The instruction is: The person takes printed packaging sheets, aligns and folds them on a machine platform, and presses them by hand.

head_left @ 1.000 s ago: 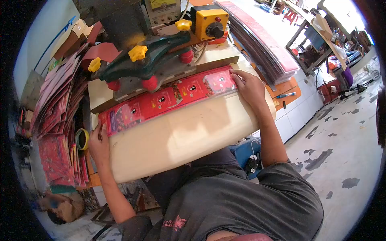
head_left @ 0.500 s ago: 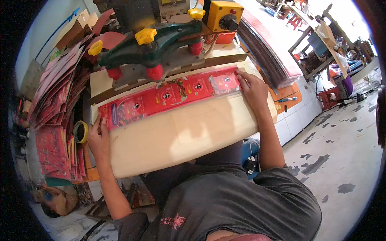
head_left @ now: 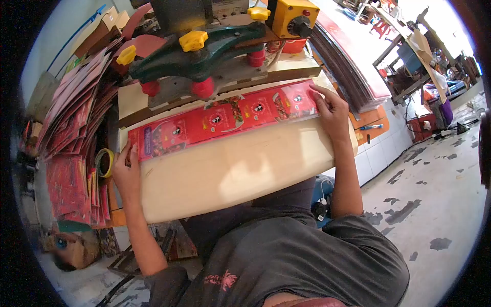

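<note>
A long red printed plastic strip (head_left: pixel 215 122), with repeated food pictures and round logos, lies across a pale padded board (head_left: pixel 230 163) in front of a machine. At its left end, my left hand (head_left: pixel 126 169) is closed, thumb and fingers on the corner. My right hand (head_left: pixel 331 112) has bent fingers pinching the strip's right end near the top corner. Just beyond the strip runs the machine's straight bar (head_left: pixel 169 111). Above it sits a dark green press arm (head_left: pixel 199 59) with yellow knobs (head_left: pixel 193 40) and red feet.
Piled red printed sheets (head_left: pixel 71 123) stand at the left, beside a yellow tape roll (head_left: pixel 105 162). A yellow control box (head_left: pixel 294 19) with a dial is at the back. Stacked flat sheets (head_left: pixel 353 66) and a blue pen (head_left: pixel 372 127) lie at the right.
The view has shifted slightly. My right hand's fingers are more bent at the strip's right end. My left hand stays at the left end.
</note>
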